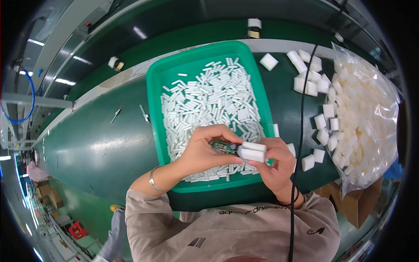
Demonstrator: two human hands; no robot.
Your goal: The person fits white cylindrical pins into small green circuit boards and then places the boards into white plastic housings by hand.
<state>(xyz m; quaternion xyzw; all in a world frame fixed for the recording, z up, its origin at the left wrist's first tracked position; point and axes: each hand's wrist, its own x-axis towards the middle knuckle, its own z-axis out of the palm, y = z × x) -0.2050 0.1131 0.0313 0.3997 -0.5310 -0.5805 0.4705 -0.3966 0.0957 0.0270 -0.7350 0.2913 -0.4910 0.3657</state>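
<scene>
My left hand (201,150) pinches a small green circuit board (224,146) with dark parts on it. My right hand (274,162) grips a white plastic casing (252,152), and the board's end meets the casing's open side. Both hands hover over the near edge of a green tray (153,94) filled with several small white plastic strips (209,102). A metal bangle sits on my left wrist, a dark band on the right.
White casings (310,81) lie scattered on the green bench to the right, beside a clear bag (366,118) full of more. A black cable (300,131) hangs down past my right hand. Tweezers (117,114) lie left of the tray. A conveyor runs behind.
</scene>
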